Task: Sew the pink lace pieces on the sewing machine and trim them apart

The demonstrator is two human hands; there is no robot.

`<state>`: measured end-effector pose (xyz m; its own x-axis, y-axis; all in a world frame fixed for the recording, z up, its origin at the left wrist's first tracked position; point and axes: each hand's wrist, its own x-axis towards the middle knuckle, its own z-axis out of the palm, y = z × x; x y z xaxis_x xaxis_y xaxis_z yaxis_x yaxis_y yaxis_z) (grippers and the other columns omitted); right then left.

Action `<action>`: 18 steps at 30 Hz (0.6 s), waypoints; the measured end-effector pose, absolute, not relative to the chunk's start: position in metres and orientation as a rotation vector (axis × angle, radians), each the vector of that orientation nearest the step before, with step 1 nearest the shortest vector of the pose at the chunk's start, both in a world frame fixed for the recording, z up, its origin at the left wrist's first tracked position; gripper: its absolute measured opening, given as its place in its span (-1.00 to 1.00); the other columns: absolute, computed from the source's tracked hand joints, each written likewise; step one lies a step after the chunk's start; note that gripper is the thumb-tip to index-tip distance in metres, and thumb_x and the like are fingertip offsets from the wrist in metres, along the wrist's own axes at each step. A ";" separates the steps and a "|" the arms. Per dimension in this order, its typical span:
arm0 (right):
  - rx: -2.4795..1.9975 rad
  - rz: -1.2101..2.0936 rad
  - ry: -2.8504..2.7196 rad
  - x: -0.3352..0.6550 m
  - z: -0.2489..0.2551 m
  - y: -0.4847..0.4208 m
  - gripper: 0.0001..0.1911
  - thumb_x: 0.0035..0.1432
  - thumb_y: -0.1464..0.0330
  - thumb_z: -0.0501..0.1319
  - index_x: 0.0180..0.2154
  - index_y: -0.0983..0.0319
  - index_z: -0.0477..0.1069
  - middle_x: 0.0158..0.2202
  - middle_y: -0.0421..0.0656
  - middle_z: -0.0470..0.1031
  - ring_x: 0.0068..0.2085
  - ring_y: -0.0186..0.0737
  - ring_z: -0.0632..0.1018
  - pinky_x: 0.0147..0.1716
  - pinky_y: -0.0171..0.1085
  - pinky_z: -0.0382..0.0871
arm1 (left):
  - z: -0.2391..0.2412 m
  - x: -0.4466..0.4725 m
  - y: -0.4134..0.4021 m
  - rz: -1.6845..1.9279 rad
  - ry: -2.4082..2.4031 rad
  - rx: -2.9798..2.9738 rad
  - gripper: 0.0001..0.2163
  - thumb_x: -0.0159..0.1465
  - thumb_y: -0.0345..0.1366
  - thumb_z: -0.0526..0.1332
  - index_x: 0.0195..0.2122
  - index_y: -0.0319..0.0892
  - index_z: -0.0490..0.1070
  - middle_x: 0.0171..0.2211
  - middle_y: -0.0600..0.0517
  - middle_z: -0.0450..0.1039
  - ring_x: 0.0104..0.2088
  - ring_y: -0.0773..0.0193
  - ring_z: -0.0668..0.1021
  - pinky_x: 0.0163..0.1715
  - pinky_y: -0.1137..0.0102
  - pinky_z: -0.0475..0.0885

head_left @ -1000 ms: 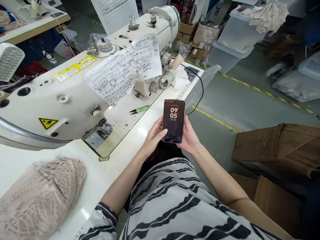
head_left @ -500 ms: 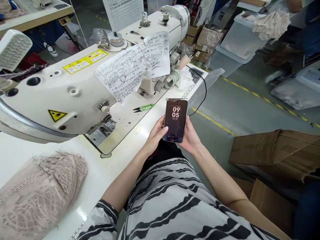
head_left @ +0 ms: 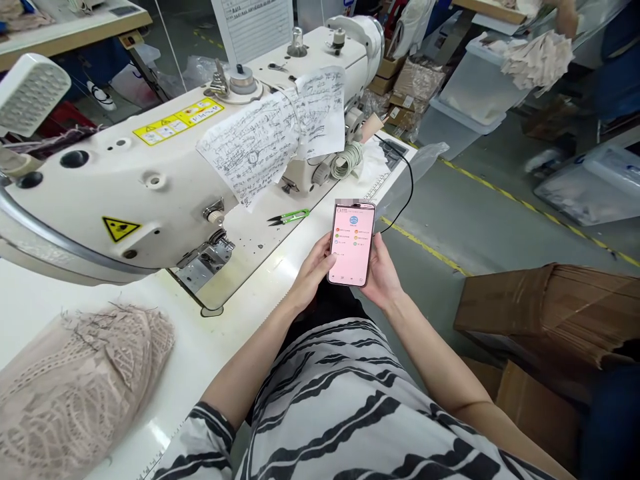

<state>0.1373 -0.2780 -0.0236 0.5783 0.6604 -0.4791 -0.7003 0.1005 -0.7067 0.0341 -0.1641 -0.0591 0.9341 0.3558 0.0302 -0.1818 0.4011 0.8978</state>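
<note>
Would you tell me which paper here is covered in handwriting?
The crumpled sheet draped over the sewing machine; the sheet standing behind it carries a printed table.

A: Can you read the phone [head_left: 353, 244]?
B: No, its pink screen's icons and words are too small. The right hand [head_left: 384, 277] has its fingers hidden behind it.
A: And the lace pile [head_left: 75, 387]?
B: Cut off at the near left edge. The writing on the handwritten sheet [head_left: 270, 137] is too small too.
</note>
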 end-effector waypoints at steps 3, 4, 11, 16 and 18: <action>-1.084 0.896 0.031 0.135 -0.024 -0.275 -0.45 0.20 -0.12 0.19 0.00 0.12 0.49 0.07 -0.10 0.59 0.17 0.05 0.52 0.07 -0.05 0.49 | -0.058 0.033 -0.164 0.323 0.183 1.095 -0.44 0.37 -0.01 0.24 0.35 -0.01 0.23 0.40 -0.02 0.21 0.42 0.03 0.21 0.40 0.14 0.14; -1.091 0.851 0.017 0.134 -0.024 -0.274 -0.46 0.18 -0.11 0.22 -0.01 0.12 0.49 0.08 -0.11 0.58 0.18 0.06 0.51 0.07 -0.05 0.49 | -0.057 0.033 -0.164 0.313 0.191 1.096 -0.44 0.37 -0.01 0.25 0.35 -0.01 0.23 0.40 -0.02 0.20 0.42 0.02 0.20 0.39 0.14 0.14; -1.186 0.663 -0.104 0.129 -0.030 -0.275 -0.48 0.14 -0.11 0.25 -0.06 0.10 0.50 0.01 -0.13 0.61 0.19 0.06 0.49 0.10 -0.03 0.47 | -0.051 0.032 -0.165 0.315 0.214 1.162 -0.34 0.27 -0.04 0.37 0.33 -0.05 0.20 0.33 -0.11 0.30 0.36 0.00 0.31 0.35 0.13 0.21; -1.164 0.643 -0.077 0.130 -0.026 -0.277 -0.52 0.12 -0.08 0.28 -0.09 0.12 0.50 0.01 -0.13 0.60 0.20 0.06 0.49 0.11 -0.04 0.45 | -0.046 0.031 -0.166 0.248 0.141 1.269 -0.10 0.17 -0.14 0.45 0.44 -0.02 -0.02 0.43 -0.14 0.10 0.43 -0.01 0.19 0.37 0.14 0.20; -1.148 0.638 -0.059 0.130 -0.022 -0.278 -0.52 0.12 -0.07 0.28 -0.10 0.13 0.50 0.01 -0.13 0.60 0.20 0.06 0.49 0.11 -0.04 0.45 | -0.045 0.030 -0.167 0.223 0.093 1.350 -0.03 0.17 -0.22 0.45 0.48 0.05 -0.14 0.48 -0.09 -0.04 0.46 0.01 0.11 0.39 0.16 0.17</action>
<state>0.1304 -0.2776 -0.0223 0.8224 0.4992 -0.2730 -0.4405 0.2549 -0.8608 0.0298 -0.1668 -0.0454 0.9751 0.2129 0.0618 -0.1058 0.2020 0.9737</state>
